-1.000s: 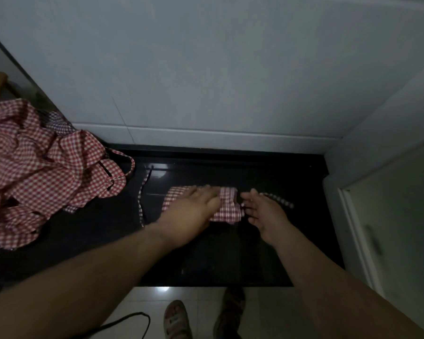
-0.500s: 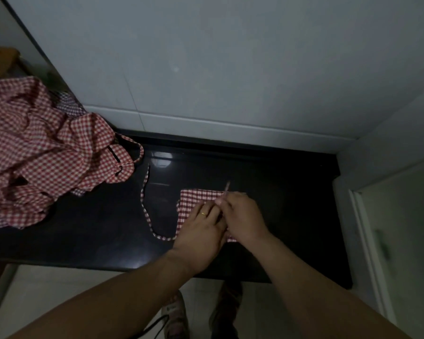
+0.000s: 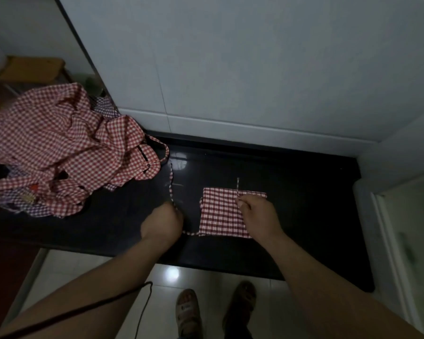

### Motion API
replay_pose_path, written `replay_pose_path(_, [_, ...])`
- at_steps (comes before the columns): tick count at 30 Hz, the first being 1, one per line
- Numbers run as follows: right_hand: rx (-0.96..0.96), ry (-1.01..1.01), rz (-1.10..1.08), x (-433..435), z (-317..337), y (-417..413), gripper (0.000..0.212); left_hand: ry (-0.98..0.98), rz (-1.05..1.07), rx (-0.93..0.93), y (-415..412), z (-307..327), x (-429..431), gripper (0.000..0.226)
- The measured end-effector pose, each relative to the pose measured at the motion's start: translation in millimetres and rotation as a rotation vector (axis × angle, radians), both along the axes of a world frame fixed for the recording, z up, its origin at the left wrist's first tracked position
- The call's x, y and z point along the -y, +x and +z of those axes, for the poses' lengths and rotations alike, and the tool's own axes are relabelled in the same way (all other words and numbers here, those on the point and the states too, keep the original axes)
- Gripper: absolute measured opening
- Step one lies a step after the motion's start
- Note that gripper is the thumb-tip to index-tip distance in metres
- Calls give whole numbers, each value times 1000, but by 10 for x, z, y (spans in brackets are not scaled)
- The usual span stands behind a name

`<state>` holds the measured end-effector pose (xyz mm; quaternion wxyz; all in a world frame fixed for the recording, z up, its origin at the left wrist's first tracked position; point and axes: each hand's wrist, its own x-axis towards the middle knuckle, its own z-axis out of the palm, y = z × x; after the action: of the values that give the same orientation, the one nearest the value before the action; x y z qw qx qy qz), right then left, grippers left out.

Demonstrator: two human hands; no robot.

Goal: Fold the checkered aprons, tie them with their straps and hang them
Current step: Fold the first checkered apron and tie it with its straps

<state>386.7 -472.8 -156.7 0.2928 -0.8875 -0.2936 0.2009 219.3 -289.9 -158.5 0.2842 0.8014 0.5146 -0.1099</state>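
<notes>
A red-and-white checkered apron, folded into a small rectangle, lies flat on the black countertop. My right hand rests on its right half and pinches a thin strap that sticks up over the far edge. My left hand is to the left of the fold, closed on the other long strap, which curves away toward the back and loops under the hand to the apron's near left corner.
A crumpled heap of checkered aprons covers the counter's left end. A white tiled wall stands behind, a white door frame to the right. My sandalled feet and a black cable are below the counter edge.
My left hand left the folded apron and moved left to grasp the long strap. My right hand stays on the fold, holding the short strap. The view shifted slightly.
</notes>
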Motion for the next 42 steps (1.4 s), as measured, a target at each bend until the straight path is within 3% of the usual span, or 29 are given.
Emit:
replay_pose_path(4, [395,-112,113,-64,4,-84,18,-96,143,213,70,59,-141,19])
replay_pose_path(9, [448,-75,165,-2,-111,-207,19,-216,508,578,326,225,-503,9])
replay_pose_path(12, [418,-77,135,-9,-141,-207,16,-415,515,835,607,623,-517,23])
replay_pose_path(14, [391,-82,108,-48,-91,-189,17,-513,399,921,787,844,-364,32])
replay_pose_path(17, [281,-108,47,-134,30,-97,23,-508,-91,739,935,916,63,19])
replay_pose_path(19, [72,-120,4,-180,66,32,19,-415,-367,591,1101,898,326,18])
replay_pose_path(21, [-124,-159,44,-194,48,115,14,-312,-511,515,1341,910,473,18])
replay_pose_path(23, [-218,-114,66,-194,17,159,23,-341,-544,467,1576,967,554,17])
replay_pose_path(27, [-465,219,-72,-144,50,156,26,-542,-428,432,1798,982,649,20])
replay_pose_path(31, [-633,323,-92,-87,76,72,28,-561,-378,418,1747,864,699,21])
replay_pose_path(37, [-631,298,-200,-186,129,38,11,-659,-351,461,1588,880,604,26])
replay_pose_path(40, [-631,317,-172,-166,67,1,21,-404,-440,409,1282,832,280,31])
replay_pose_path(42, [-587,314,-129,-155,29,-6,25,-281,-624,263,1050,686,68,28])
